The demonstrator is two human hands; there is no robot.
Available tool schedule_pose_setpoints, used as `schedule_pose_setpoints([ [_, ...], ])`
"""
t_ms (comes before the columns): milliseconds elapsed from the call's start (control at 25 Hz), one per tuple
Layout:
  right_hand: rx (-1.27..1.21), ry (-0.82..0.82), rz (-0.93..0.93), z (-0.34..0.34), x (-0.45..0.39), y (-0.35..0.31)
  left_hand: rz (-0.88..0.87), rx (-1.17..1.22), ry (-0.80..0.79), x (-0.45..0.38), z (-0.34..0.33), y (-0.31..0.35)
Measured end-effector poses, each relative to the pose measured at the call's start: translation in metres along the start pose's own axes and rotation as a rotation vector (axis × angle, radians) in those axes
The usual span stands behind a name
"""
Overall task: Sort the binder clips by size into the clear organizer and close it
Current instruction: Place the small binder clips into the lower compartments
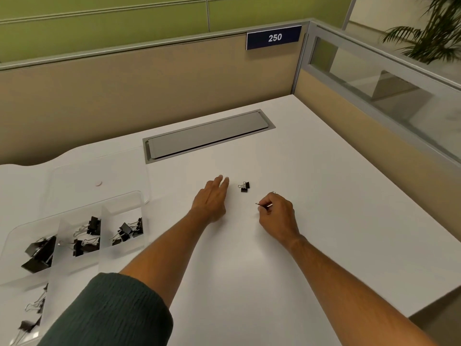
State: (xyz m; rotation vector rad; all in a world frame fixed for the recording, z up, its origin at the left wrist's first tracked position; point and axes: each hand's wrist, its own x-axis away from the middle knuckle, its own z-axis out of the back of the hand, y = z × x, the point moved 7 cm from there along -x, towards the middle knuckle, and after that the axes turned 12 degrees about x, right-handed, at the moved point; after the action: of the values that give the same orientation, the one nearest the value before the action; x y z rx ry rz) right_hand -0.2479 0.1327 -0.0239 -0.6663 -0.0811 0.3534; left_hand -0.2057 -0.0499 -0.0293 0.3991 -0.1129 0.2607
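Two small black binder clips (245,187) lie loose on the white desk (324,196). My left hand (212,199) rests flat just left of them, fingers stretched out and empty. My right hand (277,213) is curled to their right, pinching a small binder clip (262,204) of which only the wire handle shows. The clear organizer (79,216) stands at the left with its lid (99,176) folded back open. Its compartments hold black clips: large ones (40,253) at the left, medium ones (87,236) in the middle, smaller ones (129,229) to the right.
A grey cable hatch (207,134) is set into the desk behind the hands. Beige partition walls close the back and right sides. More clips (32,313) sit in the organizer's near compartments at the bottom left. The desk's right corner drops off at the lower right.
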Motion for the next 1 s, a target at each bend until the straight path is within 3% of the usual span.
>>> schedule_pose_setpoints([
  [160, -0.020, 0.037, -0.037, 0.007, -0.005, 0.013, -0.016, -0.051, -0.062, -0.015, -0.011, -0.003],
  [560, 0.048, 0.062, -0.236, 0.012, -0.022, 0.035, -0.038, -0.054, 0.088, -0.003, -0.009, -0.005],
  [760, 0.109, -0.028, -0.218, 0.002, -0.029, 0.035, 0.064, 0.319, 0.144, 0.004, -0.002, -0.007],
  [1000, 0.182, -0.045, -0.247, -0.007, -0.028, 0.029, 0.058, 0.414, 0.088, 0.007, -0.005, 0.008],
])
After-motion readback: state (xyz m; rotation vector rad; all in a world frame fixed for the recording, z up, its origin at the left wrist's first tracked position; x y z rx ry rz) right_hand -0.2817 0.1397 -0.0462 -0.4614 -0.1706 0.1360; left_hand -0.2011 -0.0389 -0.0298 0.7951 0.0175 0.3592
